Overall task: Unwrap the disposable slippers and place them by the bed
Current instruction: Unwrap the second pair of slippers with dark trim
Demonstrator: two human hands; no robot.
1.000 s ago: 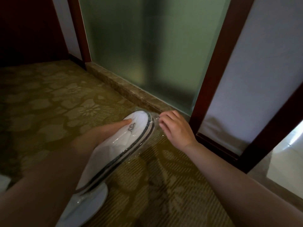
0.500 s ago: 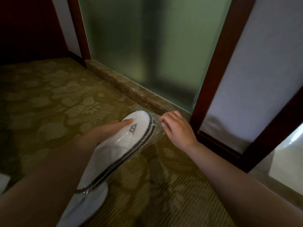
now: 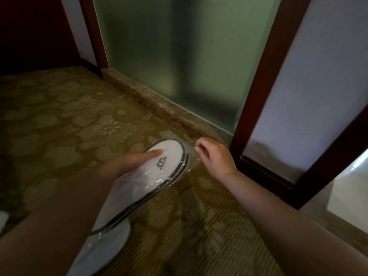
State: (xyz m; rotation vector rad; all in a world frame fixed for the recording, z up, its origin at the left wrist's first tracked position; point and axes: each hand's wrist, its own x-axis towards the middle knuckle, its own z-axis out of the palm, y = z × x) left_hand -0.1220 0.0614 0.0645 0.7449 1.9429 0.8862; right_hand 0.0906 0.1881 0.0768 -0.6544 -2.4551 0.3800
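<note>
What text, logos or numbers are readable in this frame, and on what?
Only one marking shows: a small dark embroidered emblem on the toe of the white slippers, seen through the clear plastic wrap. It looks like a curled monogram, too small and blurred to read as letters.
No print is legible on the wrap, the patterned carpet or the frosted glass panel.

Your left hand [image 3: 127, 162] lies on the wrapped slippers [image 3: 139, 188], which sit on the carpet [image 3: 59, 126]. Your right hand [image 3: 215, 158] is just right of them, at the wrap [image 3: 192, 154] edge. The sill [image 3: 151, 102] and glass panel [image 3: 179, 56] lie behind.
</note>
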